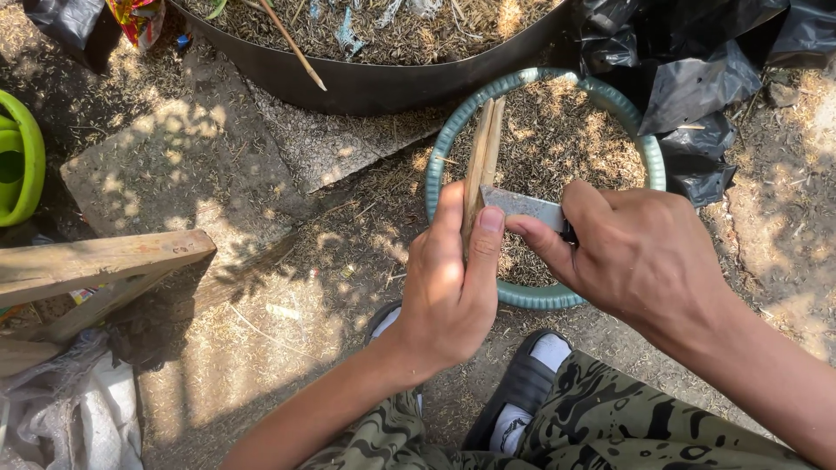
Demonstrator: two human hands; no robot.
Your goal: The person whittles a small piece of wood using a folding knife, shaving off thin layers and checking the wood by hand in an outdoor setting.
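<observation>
Two hands: both work over one piece, directly above a basin.
Left hand (448, 287): closed around the lower end of a slim, pale split bamboo stick (482, 165); thumb pressed flat against the blade's back, apparently to steady and push it.
Right hand (640, 252): closed on the handle of a short knife with a dull grey flat steel blade (522, 205); the handle is hidden inside the fist.
Stick position: held near upright, tilted slightly right, upper end pointing away from the person; the blade meets it crosswise just above the left fingers.
Stick material: dry, fibrous, light tan; a lengthwise split shows near the top, dividing it into two narrow strips.
Basin: round teal plastic basin with a ribbed rim (649, 148), sitting on the ground under the stick, seemingly placed to catch shavings.
Basin contents: fine, straw-coloured shavings, loose and matted.
Black tub: large round black container (366, 87) behind the basin, holding similar chaff, a thin stick and scraps.
Ground: packed earth and a flat grey slab (165, 174), dusted with shavings, in dappled sunlight.
Left edge: rough sawn wooden planks (96, 261), a bright green plastic vessel (22, 157), a white woven sack (78, 418).
Right edge: crumpled black plastic sheeting (697, 78).
Person: seated, camouflage-patterned trousers (610, 426), black sandals over white socks (527, 383).
</observation>
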